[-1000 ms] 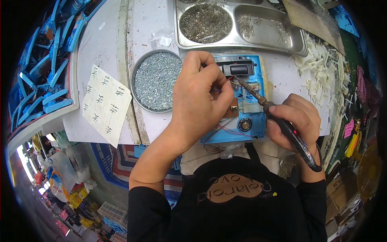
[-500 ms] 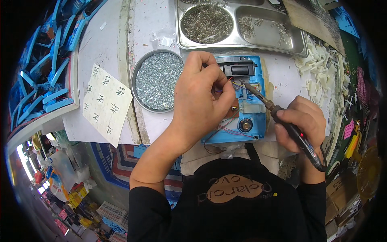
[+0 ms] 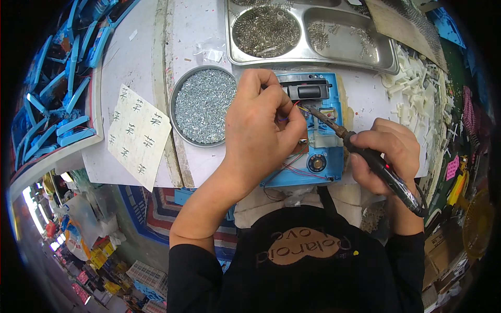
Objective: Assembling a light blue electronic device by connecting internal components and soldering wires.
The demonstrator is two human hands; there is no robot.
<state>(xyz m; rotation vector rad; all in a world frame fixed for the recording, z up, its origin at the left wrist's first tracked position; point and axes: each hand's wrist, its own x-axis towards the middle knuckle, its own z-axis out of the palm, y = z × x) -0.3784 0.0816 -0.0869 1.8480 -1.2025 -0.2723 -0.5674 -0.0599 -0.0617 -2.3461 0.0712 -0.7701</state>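
Note:
A soldering iron (image 3: 377, 166) with a black handle and a small red light is gripped in my right hand (image 3: 389, 151). Its dark metal tip points left, close to thin coloured wires (image 3: 298, 106). My left hand (image 3: 261, 122) pinches those wires, its thumb and fingers closed; the exact grip is partly hidden. Beneath both lies an opened light blue plastic housing (image 3: 326, 174), holding a round speaker (image 3: 317, 163), a black part (image 3: 310, 93) along the top and red wires. My left hand covers much of the housing's left side.
A round tin (image 3: 174, 112) of small screws stands left of the housing, beside a marked paper sheet (image 3: 140, 136). A steel compartment tray (image 3: 308, 58) with springs is behind. White plastic pieces (image 3: 412, 104) lie right; blue housings (image 3: 73, 125) fill a box at left.
The soldering iron and my right hand have shifted slightly left and up, bringing the tip nearer my left fingertips. My left hand stays almost in place.

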